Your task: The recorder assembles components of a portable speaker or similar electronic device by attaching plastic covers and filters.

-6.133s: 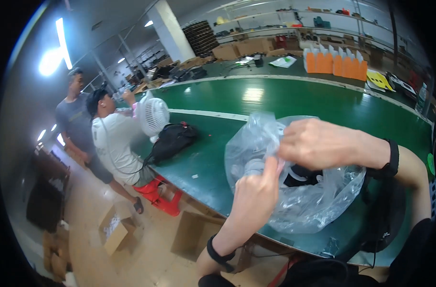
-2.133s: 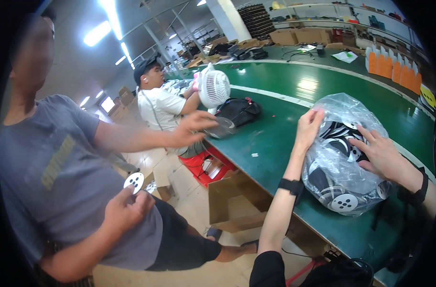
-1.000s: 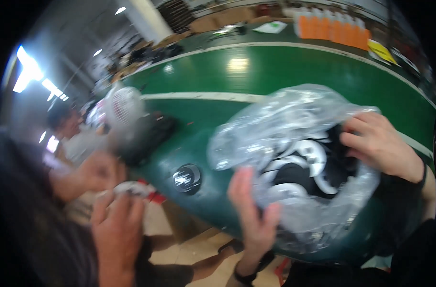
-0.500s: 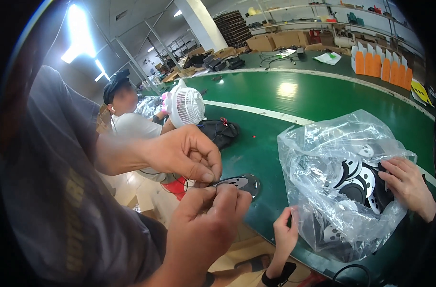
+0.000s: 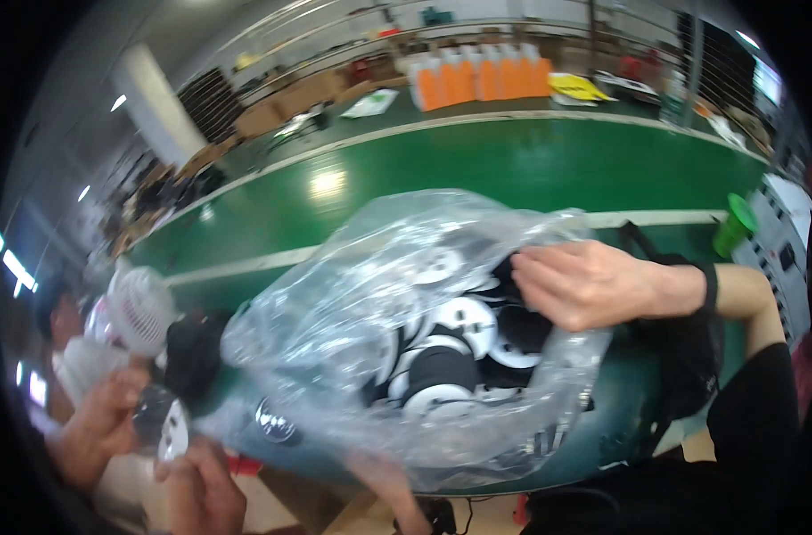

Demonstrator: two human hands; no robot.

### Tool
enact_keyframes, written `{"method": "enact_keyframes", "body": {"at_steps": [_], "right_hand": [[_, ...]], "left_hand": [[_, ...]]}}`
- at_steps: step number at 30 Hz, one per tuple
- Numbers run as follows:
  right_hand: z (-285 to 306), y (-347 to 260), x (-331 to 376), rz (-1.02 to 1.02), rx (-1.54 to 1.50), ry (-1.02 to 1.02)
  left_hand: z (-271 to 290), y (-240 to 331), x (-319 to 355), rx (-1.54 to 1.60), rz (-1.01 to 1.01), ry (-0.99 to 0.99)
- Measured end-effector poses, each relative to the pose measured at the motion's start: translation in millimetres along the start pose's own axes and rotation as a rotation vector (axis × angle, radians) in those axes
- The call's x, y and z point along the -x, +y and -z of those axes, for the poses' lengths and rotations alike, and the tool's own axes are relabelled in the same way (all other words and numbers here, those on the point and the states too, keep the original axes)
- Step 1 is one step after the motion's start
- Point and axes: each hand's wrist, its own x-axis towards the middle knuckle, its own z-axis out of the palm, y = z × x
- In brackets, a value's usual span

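Fingers of the person's right hand were bent together at the right edge of one large clear plastic bag, against something dark in its mouth; whether they were clenched on the plastic or on a piece inside could not be told. The person's left hand, one blur low at the bag's near side, was partly covered by the plastic, so its grip could not be told either.

The bag lay open on one green table, between the two hands and mostly left of the right grip. Just left of the right fingertips, inside the bag, white-and-black discs overlapped: at least five could be picked out, but the full number was hidden.

One dark round piece with white marks lay left of the left hand, near the bag's edge. Farther left, a co-worker's two hands held one white disc with dark dots. Beyond them were one white fan and one dark bundle. Right of the right grip, past one black wristband, stood one green cup.
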Motion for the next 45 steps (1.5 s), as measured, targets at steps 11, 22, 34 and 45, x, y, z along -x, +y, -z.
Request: {"method": "enact_keyframes", "body": {"at_steps": [11,22,34,45], "right_hand": [[44,35,-26,0.031,-0.22,0.315],[92,18,-32,-0.511,-1.632,0.075],[64,-20,-31,-0.739,-1.356,0.192],[112,-70,-29,-0.328,-1.236,0.397]], "left_hand": [[-139,48,80,-0.044,-0.193,0.864],[-143,142,50,0.733,-0.352,0.198],[-173,151,41,1.174,-0.132,-0.212],[-150,153,86,1.41,-0.162,-0.488]]}}
